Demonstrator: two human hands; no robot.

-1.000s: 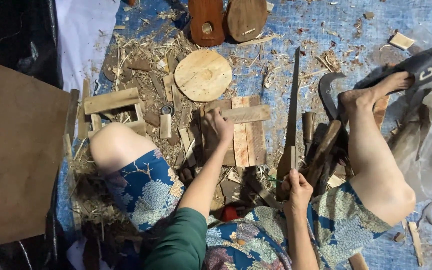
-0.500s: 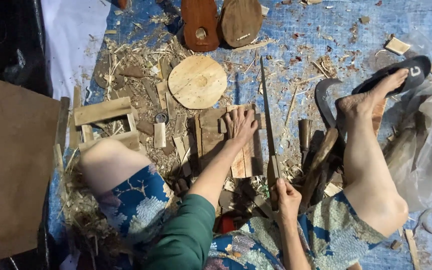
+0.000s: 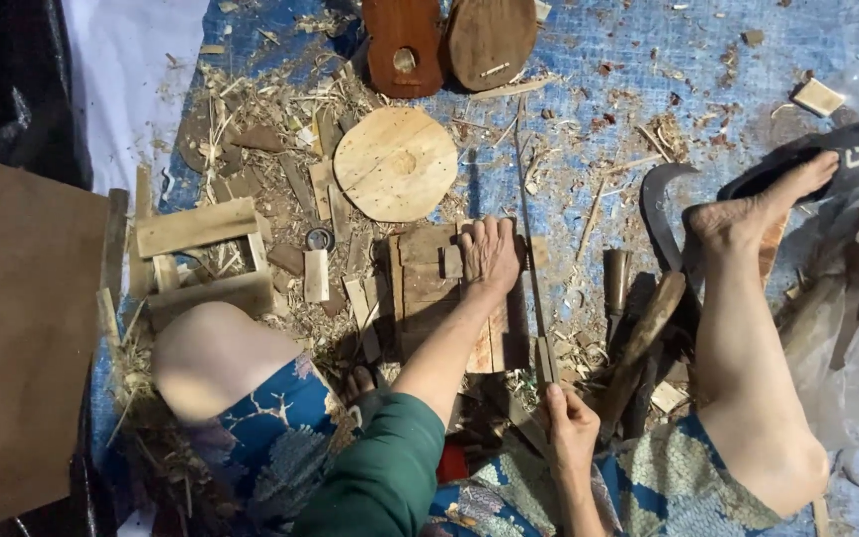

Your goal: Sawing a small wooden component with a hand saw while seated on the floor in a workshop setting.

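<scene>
Plank [image 3: 420, 288] partly under left hand [image 3: 490, 254]

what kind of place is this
Probably a small woodworking spot on the ground, perhaps for making small guitars. A blue tarp is strewn with wood shavings. Two small guitar bodies lie at the top. The left hand presses wood pieces while the right hand holds a long blade.

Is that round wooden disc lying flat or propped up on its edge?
Flat. The round wooden disc shows its whole circular face to the downward-looking camera, resting on wood shavings atop the blue mat.
</scene>
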